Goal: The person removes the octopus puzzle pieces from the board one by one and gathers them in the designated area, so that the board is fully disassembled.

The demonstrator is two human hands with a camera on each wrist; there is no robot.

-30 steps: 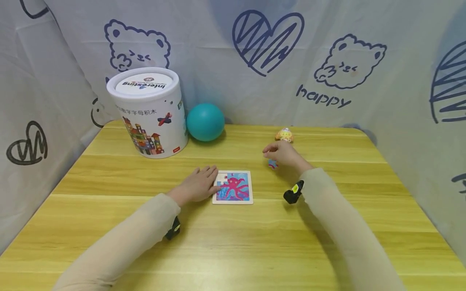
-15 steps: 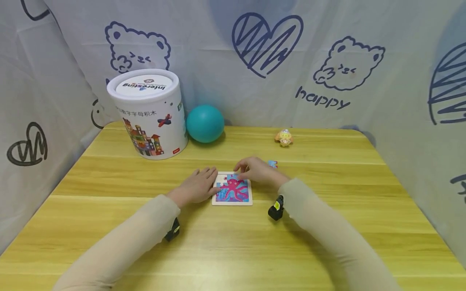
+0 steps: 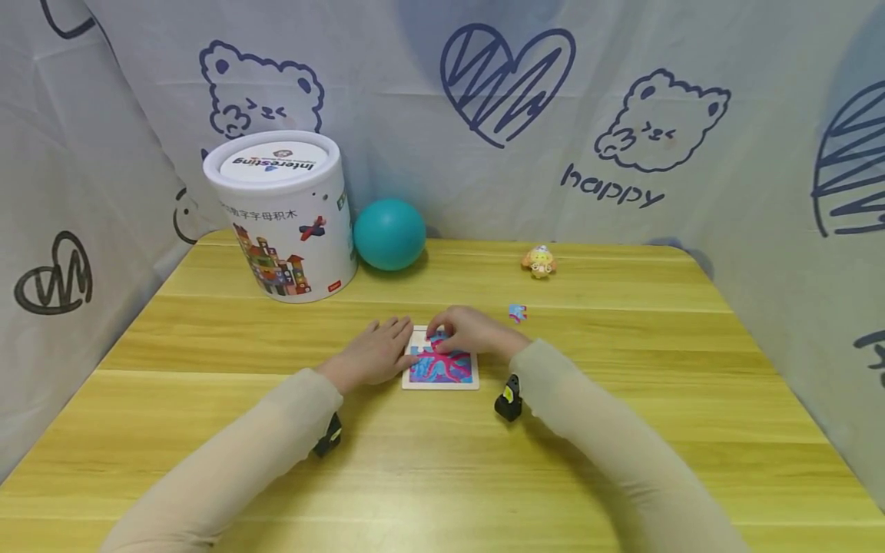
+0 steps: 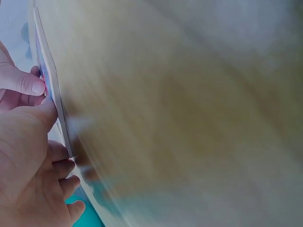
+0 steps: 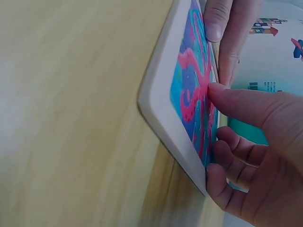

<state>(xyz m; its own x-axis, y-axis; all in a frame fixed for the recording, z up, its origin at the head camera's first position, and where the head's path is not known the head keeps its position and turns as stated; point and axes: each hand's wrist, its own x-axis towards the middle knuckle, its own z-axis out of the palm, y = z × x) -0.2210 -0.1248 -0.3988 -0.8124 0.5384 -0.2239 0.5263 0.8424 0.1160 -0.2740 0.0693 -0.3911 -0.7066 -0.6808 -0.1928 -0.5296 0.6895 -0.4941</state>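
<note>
A small octopus jigsaw puzzle [image 3: 442, 372] in a white frame lies mid-table, with a pale gap at its upper left. My left hand [image 3: 369, 353] rests on the frame's left edge with fingers extended and thumb over the picture. From the right, my right hand [image 3: 477, 332] reaches over the puzzle's upper part, thumb and curled fingers pinching a puzzle piece [image 3: 437, 339] beside the gap; the hand hides most of that piece. In the right wrist view the thumb [image 5: 241, 101] tip is at the picture surface. One loose blue-and-pink piece [image 3: 517, 312] lies to the right, beyond the hand.
Behind the left hand stand a large white block bucket [image 3: 297, 230] and a teal ball [image 3: 390, 235]. A small yellow-orange toy figure [image 3: 539, 262] sits at the back right. A printed cloth [image 3: 415, 115] hangs behind the table [image 3: 429, 476].
My right hand has moved left from near the loose piece and toy figure to the puzzle, and its fingers now close on a piece there. My left hand has stayed on the frame.
</note>
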